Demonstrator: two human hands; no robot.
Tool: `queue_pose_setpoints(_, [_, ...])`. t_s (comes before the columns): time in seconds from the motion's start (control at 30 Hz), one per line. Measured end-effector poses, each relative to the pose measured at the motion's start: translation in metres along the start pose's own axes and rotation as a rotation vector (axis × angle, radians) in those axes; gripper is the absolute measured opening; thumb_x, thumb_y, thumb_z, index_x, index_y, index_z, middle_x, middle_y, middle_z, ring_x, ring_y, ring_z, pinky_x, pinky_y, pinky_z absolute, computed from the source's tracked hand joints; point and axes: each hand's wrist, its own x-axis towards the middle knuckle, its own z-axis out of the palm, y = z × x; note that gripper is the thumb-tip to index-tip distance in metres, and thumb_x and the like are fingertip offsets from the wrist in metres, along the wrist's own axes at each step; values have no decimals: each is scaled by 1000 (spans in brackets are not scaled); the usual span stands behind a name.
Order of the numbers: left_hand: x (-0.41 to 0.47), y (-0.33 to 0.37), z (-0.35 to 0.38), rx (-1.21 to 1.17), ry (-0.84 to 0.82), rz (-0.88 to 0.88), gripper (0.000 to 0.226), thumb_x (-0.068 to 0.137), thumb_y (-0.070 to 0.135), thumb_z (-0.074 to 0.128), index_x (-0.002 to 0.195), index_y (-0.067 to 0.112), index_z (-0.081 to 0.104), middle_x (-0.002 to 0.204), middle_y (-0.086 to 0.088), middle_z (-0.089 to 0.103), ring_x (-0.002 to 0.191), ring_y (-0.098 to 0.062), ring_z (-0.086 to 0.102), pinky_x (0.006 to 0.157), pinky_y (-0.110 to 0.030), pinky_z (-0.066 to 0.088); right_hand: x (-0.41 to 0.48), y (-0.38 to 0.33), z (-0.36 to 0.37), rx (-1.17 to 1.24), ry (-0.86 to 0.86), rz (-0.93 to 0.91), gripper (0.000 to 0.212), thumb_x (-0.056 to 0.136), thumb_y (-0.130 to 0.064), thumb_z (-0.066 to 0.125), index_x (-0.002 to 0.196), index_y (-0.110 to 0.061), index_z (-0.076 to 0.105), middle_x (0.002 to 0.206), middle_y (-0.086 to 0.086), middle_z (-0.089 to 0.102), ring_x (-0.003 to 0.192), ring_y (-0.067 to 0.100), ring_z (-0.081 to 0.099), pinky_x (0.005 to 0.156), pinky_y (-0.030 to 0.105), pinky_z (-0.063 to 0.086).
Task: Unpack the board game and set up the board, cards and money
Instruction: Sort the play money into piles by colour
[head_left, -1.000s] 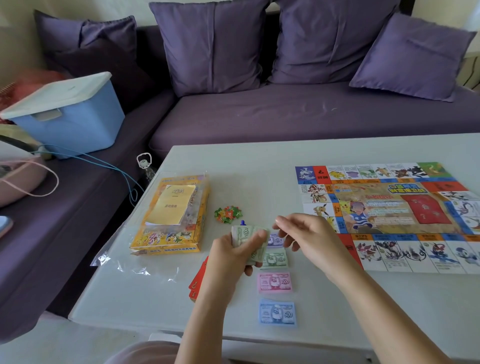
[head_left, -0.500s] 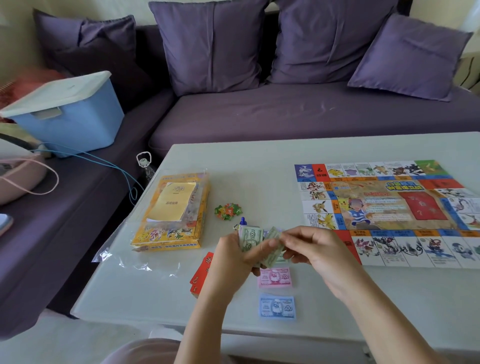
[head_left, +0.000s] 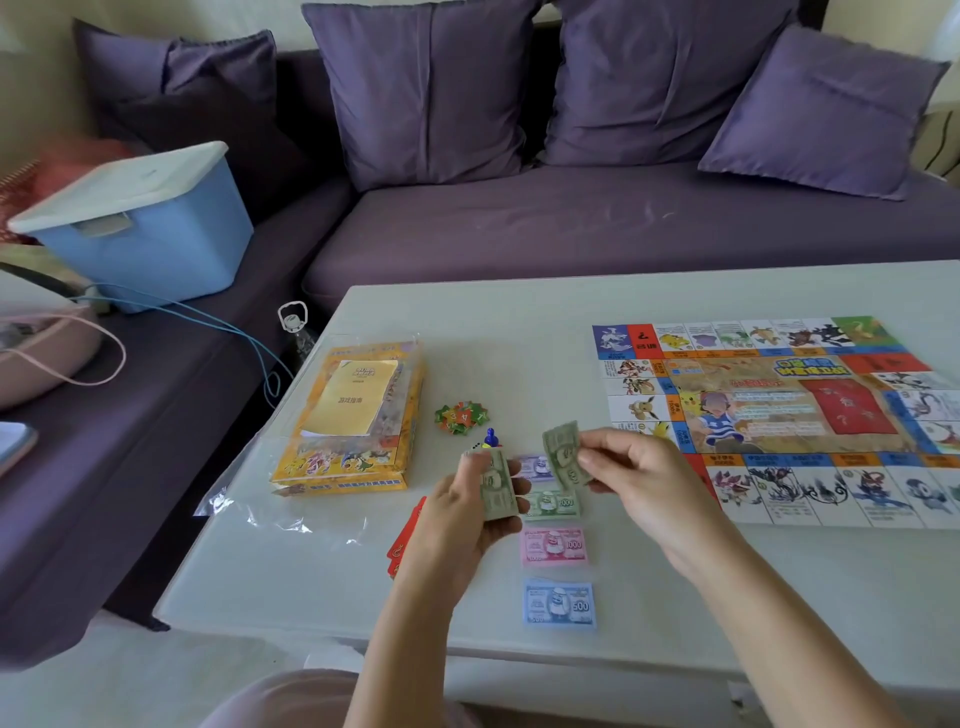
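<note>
Board (head_left: 779, 415) lies flat on the desk (head_left: 519, 322). Left of the board, the left hand (head_left: 457, 519) grips a stack (head_left: 496, 486) of green notes. The right hand (head_left: 644, 483), at the board's near-left corner, pinches one note (head_left: 563, 454), held apart from the stack. Left of the board runs a column on the desk: purple pile (head_left: 535, 465), green pile (head_left: 553, 503), pink pile (head_left: 553, 545), blue pile (head_left: 560, 603). Red cards (head_left: 402, 540) lie farther left; the box (head_left: 348, 421) farthest.

Green notes (head_left: 496, 488) held above sorted money piles (head_left: 553, 545) beside board (head_left: 779, 415).
</note>
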Motion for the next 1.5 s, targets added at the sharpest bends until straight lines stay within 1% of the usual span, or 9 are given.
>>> queue_pose_setpoints(0.17, [1, 4, -3, -164, -38, -56, 17, 97, 2, 43, 100, -8, 57, 81, -19, 68, 65, -23, 68, 52, -29, 57, 7, -14, -15, -174, -144, -11, 21, 96, -15, 55, 94, -30, 70, 80, -10, 69, 61, 7, 61, 57, 21, 49])
queue_pose_setpoints(0.3, [3, 1, -4, 0, -37, 28, 7, 92, 0, 53, 92, -4, 60, 76, -13, 72, 68, -20, 71, 58, -29, 59, 6, -27, -25, -280, -244, -83, 20, 95, -16, 56, 95, -31, 70, 66, -19, 60, 52, 7, 55, 47, 17, 40])
queue_pose_setpoints(0.47, [3, -3, -4, 193, -6, 152, 12, 81, 4, 70, 90, -2, 65, 74, -9, 74, 71, -20, 72, 61, -26, 58, 7, -41, -32, -334, -383, -105, 20, 84, -8, 71, 97, -23, 70, 73, -7, 63, 48, 0, 50, 48, 11, 38])
queue_pose_setpoints(0.6, [-1, 0, 0, 197, -84, 184, 18, 69, 9, 76, 84, 1, 68, 75, -11, 74, 70, -21, 72, 59, -26, 57, 11, -45, -24, -445, -351, -198, 24, 76, -13, 79, 92, -26, 66, 76, -4, 71, 58, 1, 53, 57, 14, 44])
queue_pose_setpoints(0.83, [2, -2, -4, 229, -93, 157, 27, 65, 14, 77, 88, 3, 69, 78, -10, 74, 74, -21, 73, 62, -28, 58, 24, -38, -9, -502, -305, -296, 26, 70, -16, 83, 80, -26, 61, 68, -6, 67, 53, -1, 48, 54, 13, 40])
queue_pose_setpoints(1.07, [1, 0, -4, 211, -83, 174, 14, 75, 5, 74, 87, 2, 68, 77, -8, 75, 72, -19, 73, 59, -23, 56, 24, -31, -14, -338, -246, -234, 18, 80, -11, 75, 87, -27, 70, 76, -5, 67, 58, 2, 58, 56, 14, 46])
queue_pose_setpoints(1.2, [4, 0, -3, 191, -59, 192, 13, 75, 4, 74, 86, 1, 68, 77, -9, 74, 72, -20, 73, 60, -24, 57, 24, -27, -21, -450, -263, -111, 12, 82, -21, 75, 91, -28, 74, 66, -9, 69, 54, -3, 59, 54, 9, 45])
queue_pose_setpoints(1.33, [3, -1, 0, 226, -67, 190, 13, 74, 1, 74, 86, 3, 70, 71, -4, 74, 66, -16, 72, 56, -21, 56, 24, -24, -19, -449, -286, -82, 14, 85, -22, 71, 77, -34, 72, 62, -5, 69, 54, 0, 61, 58, 8, 45])
queue_pose_setpoints(1.5, [4, -3, 1, 262, -67, 193, 13, 75, 6, 74, 86, 6, 70, 73, -4, 74, 68, -15, 72, 57, -21, 56, 23, -20, -13, -431, -275, -90, 16, 83, -22, 73, 74, -34, 72, 57, -13, 67, 52, -4, 59, 57, 9, 46])
